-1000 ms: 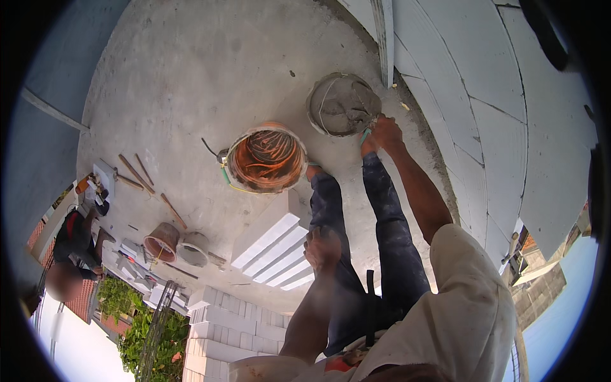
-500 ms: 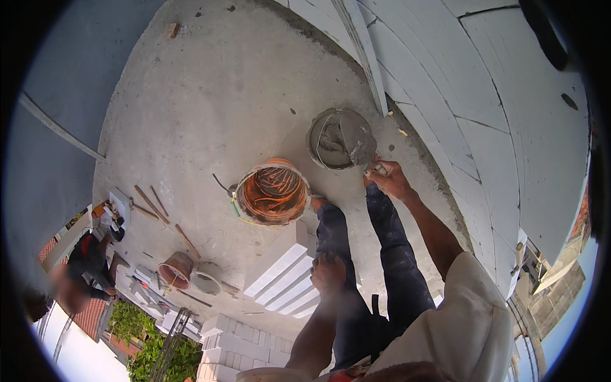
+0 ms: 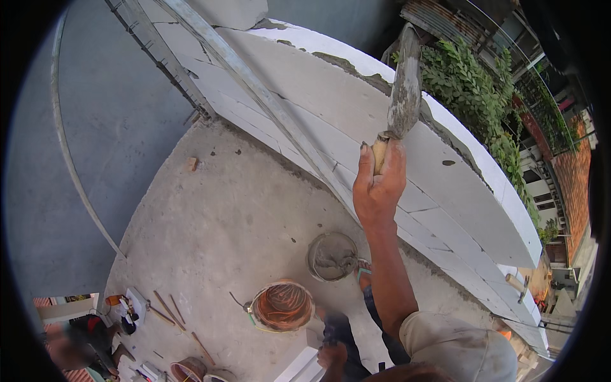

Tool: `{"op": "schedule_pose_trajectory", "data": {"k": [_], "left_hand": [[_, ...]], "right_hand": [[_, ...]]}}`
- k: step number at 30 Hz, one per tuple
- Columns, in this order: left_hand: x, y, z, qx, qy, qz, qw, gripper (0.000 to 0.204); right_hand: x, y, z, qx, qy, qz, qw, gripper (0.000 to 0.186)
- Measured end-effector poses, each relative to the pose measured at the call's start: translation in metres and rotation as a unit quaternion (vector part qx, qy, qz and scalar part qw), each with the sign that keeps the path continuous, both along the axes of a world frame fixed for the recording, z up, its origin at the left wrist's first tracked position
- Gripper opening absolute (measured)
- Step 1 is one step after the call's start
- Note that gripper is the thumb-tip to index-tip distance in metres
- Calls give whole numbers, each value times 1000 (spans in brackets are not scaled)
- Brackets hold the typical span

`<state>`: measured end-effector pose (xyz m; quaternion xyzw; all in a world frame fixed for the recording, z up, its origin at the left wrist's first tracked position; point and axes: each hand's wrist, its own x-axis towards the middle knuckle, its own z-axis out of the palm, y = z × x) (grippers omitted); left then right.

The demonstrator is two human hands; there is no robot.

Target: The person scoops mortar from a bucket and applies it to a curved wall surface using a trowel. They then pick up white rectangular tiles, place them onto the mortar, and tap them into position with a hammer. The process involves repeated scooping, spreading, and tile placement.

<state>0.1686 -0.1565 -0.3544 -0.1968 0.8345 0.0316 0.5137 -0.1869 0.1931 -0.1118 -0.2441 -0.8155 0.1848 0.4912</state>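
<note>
My right hand (image 3: 380,178) is raised at the wall's top, closed around the wooden handle of a trowel (image 3: 405,86). Its long blade, smeared with grey mortar, points away over the top edge. Below it runs a wall of white blocks (image 3: 439,167), with patches of wet mortar (image 3: 347,64) along its top. On my knee rests my left hand (image 3: 332,354), holding nothing, its fingers draped over the dark trousers. By my feet stands a bucket of grey mortar (image 3: 332,256). Left of it is an orange-lined bucket (image 3: 282,306).
A metal prop (image 3: 254,95) leans along the wall. White blocks (image 3: 299,358) lie beside my leg. Wooden sticks (image 3: 181,318) and another person (image 3: 89,344) are at the lower left. A hammer (image 3: 519,284) sits on the wall's right part. Leafy branches (image 3: 464,89) grow beyond the wall.
My right hand has moved from beside the mortar bucket up to the wall top with the trowel. The view has tilted up towards the wall. My left hand stays on my knee.
</note>
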Motion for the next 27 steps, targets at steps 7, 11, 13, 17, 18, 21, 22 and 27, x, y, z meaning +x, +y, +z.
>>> {"op": "schedule_pose_trajectory", "data": {"k": [7,11,13,17,18,21,22,27], "left_hand": [[-3,-1,12,3,4,6,1000,57],[-14,2,31,20,25,25,999,58],[-20,2,37,30,47,28,998,58],[-11,-6,24,34,52,15,998,57],[-11,-7,21,38,51,9,998,56],[-17,-9,36,57,64,12,996,54],[-15,-11,33,55,57,7,997,53],[6,-14,7,16,67,-22,997,54]], "right_hand": [[-39,-39,-14,-123,-168,20,978,51],[-62,-43,0,-114,-135,51,983,51],[-96,-31,5,-107,-114,29,987,52],[-166,-22,0,-130,-133,-12,983,56],[-173,-23,1,-142,-141,-15,980,57],[-181,-60,11,-173,-247,56,952,56],[-170,-60,8,-187,-254,84,945,55],[-47,-81,-75,-319,-252,249,879,54]]}}
